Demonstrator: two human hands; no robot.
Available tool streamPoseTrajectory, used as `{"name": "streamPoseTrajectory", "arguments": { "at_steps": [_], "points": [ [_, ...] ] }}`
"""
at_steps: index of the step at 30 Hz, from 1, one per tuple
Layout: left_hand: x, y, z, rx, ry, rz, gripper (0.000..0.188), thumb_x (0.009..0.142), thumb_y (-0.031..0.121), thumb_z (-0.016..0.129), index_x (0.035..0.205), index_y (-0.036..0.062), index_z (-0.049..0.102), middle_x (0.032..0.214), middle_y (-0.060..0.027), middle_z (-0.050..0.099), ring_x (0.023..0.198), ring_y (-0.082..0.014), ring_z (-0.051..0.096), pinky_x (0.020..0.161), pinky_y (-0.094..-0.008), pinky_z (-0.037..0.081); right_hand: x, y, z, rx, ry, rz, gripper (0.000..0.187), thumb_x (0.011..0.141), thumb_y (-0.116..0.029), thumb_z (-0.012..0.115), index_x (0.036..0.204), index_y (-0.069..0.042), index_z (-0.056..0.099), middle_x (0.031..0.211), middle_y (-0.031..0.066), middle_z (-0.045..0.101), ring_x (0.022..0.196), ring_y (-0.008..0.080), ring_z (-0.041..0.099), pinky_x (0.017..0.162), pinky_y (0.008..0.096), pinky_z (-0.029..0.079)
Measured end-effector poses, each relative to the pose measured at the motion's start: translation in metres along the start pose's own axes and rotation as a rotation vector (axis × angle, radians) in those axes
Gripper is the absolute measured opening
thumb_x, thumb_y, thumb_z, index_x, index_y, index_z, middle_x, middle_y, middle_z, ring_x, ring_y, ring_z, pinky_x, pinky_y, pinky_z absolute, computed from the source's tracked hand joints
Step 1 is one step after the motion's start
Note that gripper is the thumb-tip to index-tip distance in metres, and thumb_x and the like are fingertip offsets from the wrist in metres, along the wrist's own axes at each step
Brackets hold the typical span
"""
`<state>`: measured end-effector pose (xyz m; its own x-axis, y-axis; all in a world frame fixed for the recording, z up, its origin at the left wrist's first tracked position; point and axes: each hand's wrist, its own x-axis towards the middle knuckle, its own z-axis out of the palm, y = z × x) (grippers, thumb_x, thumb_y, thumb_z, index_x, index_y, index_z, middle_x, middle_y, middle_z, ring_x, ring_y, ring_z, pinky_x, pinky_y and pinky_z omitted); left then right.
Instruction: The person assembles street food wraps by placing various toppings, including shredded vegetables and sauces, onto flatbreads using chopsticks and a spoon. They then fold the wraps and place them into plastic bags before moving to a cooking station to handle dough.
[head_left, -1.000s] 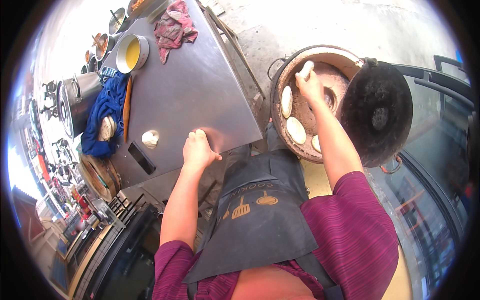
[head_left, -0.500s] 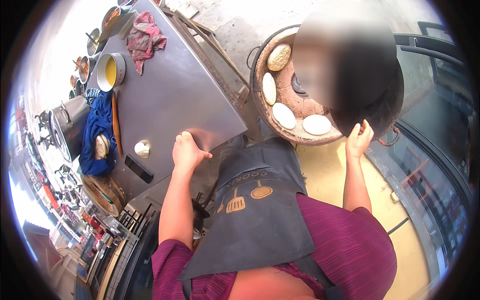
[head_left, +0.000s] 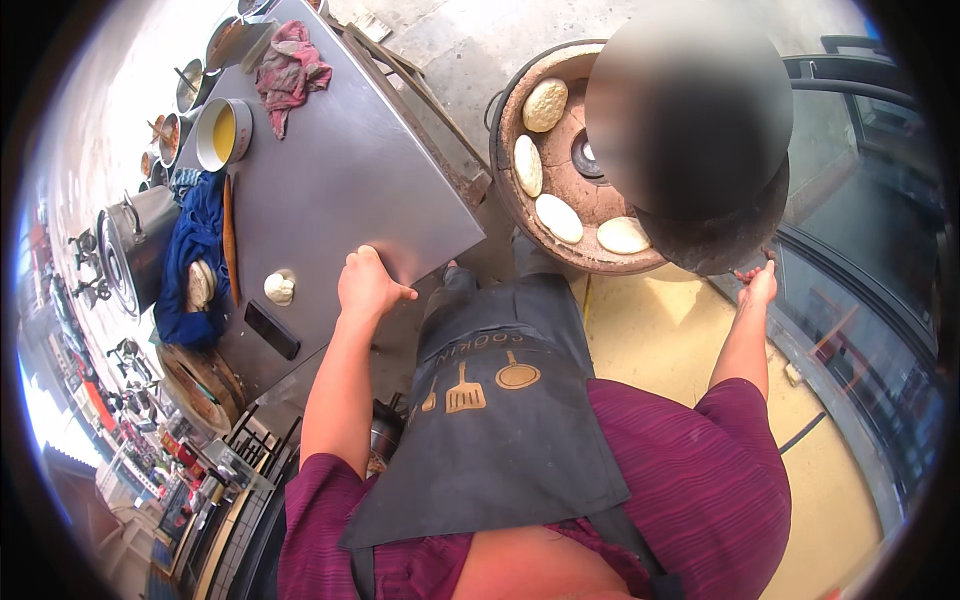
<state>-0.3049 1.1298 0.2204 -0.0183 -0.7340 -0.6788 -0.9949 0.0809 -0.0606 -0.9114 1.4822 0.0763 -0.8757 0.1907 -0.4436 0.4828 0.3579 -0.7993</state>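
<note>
My right hand (head_left: 760,286) is closed round a rusty handle (head_left: 748,273) at the right side of a round clay oven (head_left: 613,264). Whether the handle belongs to the oven or to the dark cover (head_left: 710,258) on its right is unclear. Several pale flatbreads (head_left: 558,218) stick to the inner wall, and the one farthest up (head_left: 544,105) looks bumpier. A round blur hides the oven's upper right. My left hand (head_left: 368,283) leans as a fist, thumb out, on the metal table (head_left: 340,150) near its edge, holding nothing.
On the table are a dough ball (head_left: 280,288), a phone (head_left: 271,331), a bowl of yellow liquid (head_left: 223,135), a stained red cloth (head_left: 291,72) and a blue cloth (head_left: 190,250) with bread in it. A large metal pot (head_left: 140,245) stands beyond. Glass doors (head_left: 830,300) run along the right.
My right hand has moved right and slightly down, from the dark cover's edge to the rusty handle, and closed on it. The left hand stays on the table.
</note>
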Motion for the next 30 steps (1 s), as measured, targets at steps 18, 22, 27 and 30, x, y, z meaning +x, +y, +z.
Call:
{"name": "streamPoseTrajectory", "arguments": {
  "at_steps": [18,22,27,30],
  "points": [
    [-0.024,-0.074,0.060,-0.240,0.361,0.353,0.052,0.065,0.030,0.087,0.088,0.0033,0.049,0.091,-0.0139,0.052,0.088,-0.0349,0.057,0.073,-0.0451,0.049,-0.142,0.059,0.006,0.185,-0.132,0.151,0.034,0.093,-0.032,0.061,0.107,-0.004,0.047,0.086,0.0099,0.049,0.067,0.0230,0.055,0.070,0.0434,0.057],
    [-0.032,-0.098,0.074,-0.298,0.375,0.348,0.047,0.068,0.028,0.085,0.085,0.0045,0.047,0.088,-0.0122,0.050,0.084,-0.0335,0.056,0.070,-0.0449,0.047,-0.171,0.054,-0.007,0.254,-0.242,0.245,0.048,0.091,-0.047,0.059,0.109,-0.005,0.047,0.101,0.0105,0.048,0.082,0.0303,0.061,0.088,0.0432,0.046],
    [-0.046,-0.126,0.091,-0.448,0.424,0.404,0.042,0.071,0.029,0.082,0.084,0.0050,0.049,0.087,-0.0115,0.051,0.081,-0.0326,0.055,0.068,-0.0431,0.046,-0.218,0.058,0.003,0.187,-0.309,0.328,0.057,0.090,-0.057,0.054,0.106,-0.002,0.048,0.104,0.0107,0.053,0.091,0.0339,0.062,0.087,0.0395,0.043],
    [-0.059,-0.151,0.112,-0.607,0.356,0.442,0.037,0.075,0.028,0.079,0.083,0.0039,0.051,0.085,-0.0115,0.053,0.078,-0.0299,0.056,0.069,-0.0406,0.046,-0.238,0.080,0.019,0.218,-0.340,0.374,0.055,0.090,-0.054,0.056,0.103,-0.001,0.047,0.095,0.0109,0.056,0.085,0.0341,0.063,0.081,0.0384,0.046]
  ]
}}
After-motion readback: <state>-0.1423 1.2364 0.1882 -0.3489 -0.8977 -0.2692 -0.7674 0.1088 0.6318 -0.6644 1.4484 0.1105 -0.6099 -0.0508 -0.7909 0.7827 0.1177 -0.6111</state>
